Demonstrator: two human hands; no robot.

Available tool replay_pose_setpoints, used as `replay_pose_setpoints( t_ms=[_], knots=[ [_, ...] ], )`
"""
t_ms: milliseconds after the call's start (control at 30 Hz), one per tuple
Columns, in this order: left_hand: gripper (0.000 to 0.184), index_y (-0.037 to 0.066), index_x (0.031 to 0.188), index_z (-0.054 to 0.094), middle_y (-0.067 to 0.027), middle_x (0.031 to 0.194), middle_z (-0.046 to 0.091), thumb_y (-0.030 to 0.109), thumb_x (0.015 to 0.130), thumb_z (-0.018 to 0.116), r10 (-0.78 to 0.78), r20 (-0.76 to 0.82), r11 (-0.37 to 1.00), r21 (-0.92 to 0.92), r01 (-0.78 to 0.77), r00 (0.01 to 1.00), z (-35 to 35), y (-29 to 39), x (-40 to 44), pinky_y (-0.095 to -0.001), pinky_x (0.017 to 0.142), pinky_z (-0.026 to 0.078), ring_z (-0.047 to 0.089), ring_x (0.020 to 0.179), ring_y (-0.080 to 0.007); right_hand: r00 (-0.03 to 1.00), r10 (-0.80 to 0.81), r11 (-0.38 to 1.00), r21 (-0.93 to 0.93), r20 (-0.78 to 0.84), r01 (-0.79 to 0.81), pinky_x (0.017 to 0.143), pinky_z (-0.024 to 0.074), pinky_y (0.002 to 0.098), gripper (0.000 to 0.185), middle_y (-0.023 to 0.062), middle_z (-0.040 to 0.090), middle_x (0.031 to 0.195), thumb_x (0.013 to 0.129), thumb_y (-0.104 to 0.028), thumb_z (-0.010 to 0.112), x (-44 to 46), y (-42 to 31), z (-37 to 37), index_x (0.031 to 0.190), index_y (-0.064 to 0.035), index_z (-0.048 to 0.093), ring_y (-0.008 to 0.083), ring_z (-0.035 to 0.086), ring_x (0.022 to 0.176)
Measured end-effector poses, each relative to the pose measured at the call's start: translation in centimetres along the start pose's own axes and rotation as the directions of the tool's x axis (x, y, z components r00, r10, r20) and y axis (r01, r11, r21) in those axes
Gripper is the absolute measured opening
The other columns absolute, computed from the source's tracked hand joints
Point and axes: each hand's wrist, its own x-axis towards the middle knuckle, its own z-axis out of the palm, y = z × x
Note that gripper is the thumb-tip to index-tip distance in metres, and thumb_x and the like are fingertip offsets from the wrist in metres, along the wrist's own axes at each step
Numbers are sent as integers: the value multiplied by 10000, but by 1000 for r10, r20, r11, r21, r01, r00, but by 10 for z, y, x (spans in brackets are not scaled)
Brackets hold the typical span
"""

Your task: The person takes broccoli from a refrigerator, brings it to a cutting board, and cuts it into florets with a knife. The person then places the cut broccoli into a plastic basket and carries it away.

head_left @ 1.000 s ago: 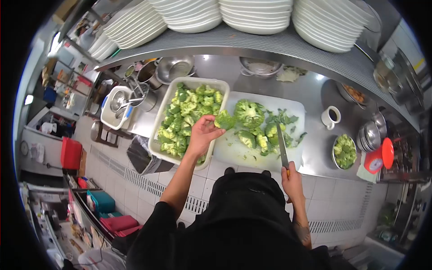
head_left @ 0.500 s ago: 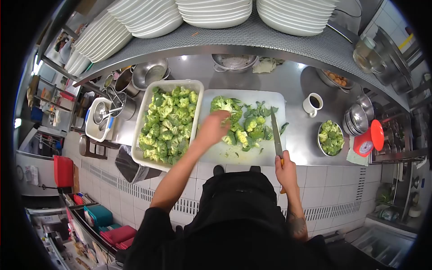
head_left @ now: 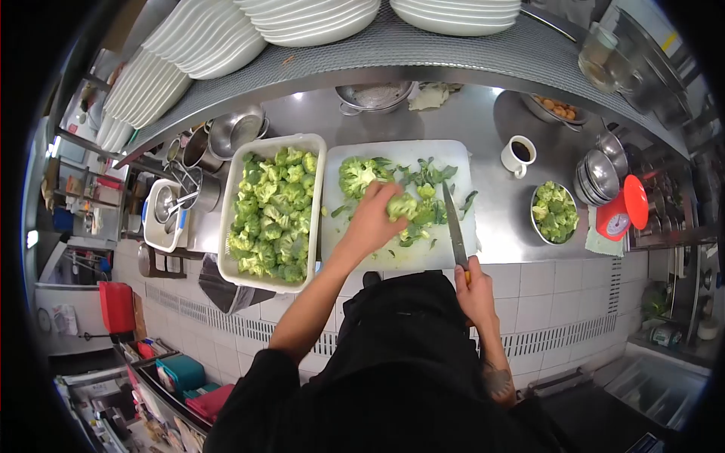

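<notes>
My left hand (head_left: 375,220) is closed on a broccoli floret (head_left: 400,209) above the white cutting board (head_left: 355,253). A larger broccoli piece (head_left: 359,175) lies behind it, and loose leaves and cut pieces (head_left: 430,200) are spread to its right. In my right hand (head_left: 474,288), at the board's front right edge, is the handle of a long knife (head_left: 455,226). Its blade points away from me over the board's right side. To the left of the board stands a white basket (head_left: 321,189) filled with broccoli florets (head_left: 276,215).
Right of the board are a bowl of broccoli (head_left: 555,213), a cup of dark liquid (head_left: 519,156), stacked metal bowls (head_left: 596,181) and a red scale (head_left: 621,215). A shelf (head_left: 332,57) with white plates (head_left: 204,38) overhangs the back. A ladle container (head_left: 164,215) stands left.
The view has shifted. My left hand has left the floret it held near the basket, moved right over the board and closed on another. The knife has stayed in my right hand.
</notes>
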Motion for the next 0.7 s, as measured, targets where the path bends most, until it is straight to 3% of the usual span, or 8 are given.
replay_pose_setpoints(
  t_ms=[67,133,233,300,400,467,600,700],
  knots=[
    [347,61,1043,611,-128,1062,545,48,740,779,-24,-75,996,-87,17,997,-11,-14,-45,-379,788,540,613,948,-286,995,-76,994,83,71,70,640,476,529,185,292,641,790,1005,-165,558,3,-17,3,1004,-19,445,508,623,763],
    [259,41,1002,632,-82,1045,547,23,789,777,-282,-115,948,-188,257,953,-6,-39,-90,-308,773,572,619,965,-190,977,-126,989,94,169,111,644,479,526,188,284,643,798,1006,-166,560,9,-36,7,997,-19,443,501,627,772],
    [192,29,986,655,-68,1031,547,11,821,750,-482,-305,859,-350,374,822,27,-74,-129,-301,772,582,622,951,-172,916,-232,973,74,327,220,647,483,526,192,273,645,804,1005,-166,561,20,-52,31,988,-20,438,490,634,779],
    [185,27,997,663,-73,1030,555,6,831,739,-525,-384,838,-388,383,760,48,-93,-136,-295,776,586,622,957,-175,850,-318,943,50,420,328,657,490,551,179,273,651,807,1006,-169,538,25,-53,51,1016,-28,428,494,634,777],
    [143,6,1002,684,-94,1039,587,-10,861,702,-539,-481,842,-346,415,692,57,-94,-136,-289,804,595,646,971,-184,805,-305,914,-81,509,398,672,497,564,169,288,653,815,1012,-173,503,30,-52,77,1051,-32,419,506,629,775],
    [125,-12,997,696,-107,1039,625,-10,872,693,-547,-460,816,-479,323,699,67,-105,-140,-302,834,591,681,944,-190,784,-312,903,-90,536,421,672,501,582,172,297,651,818,1013,-177,484,34,-50,89,1069,-29,417,521,624,758],
    [111,-26,961,699,-133,992,678,-20,851,709,-537,-524,827,-484,288,661,65,-123,-146,-322,808,607,727,875,-247,790,-305,886,-145,532,440,657,472,585,177,285,644,795,1020,-180,497,37,-51,97,1032,-30,403,510,622,754],
    [136,-32,986,700,-128,947,714,5,857,723,-569,-428,777,-560,288,702,62,-129,-147,-311,795,595,736,871,-222,779,-306,871,-169,548,461,638,488,593,178,291,641,810,1021,-184,488,36,-49,97,1054,-26,415,516,622,726]
  ],
)
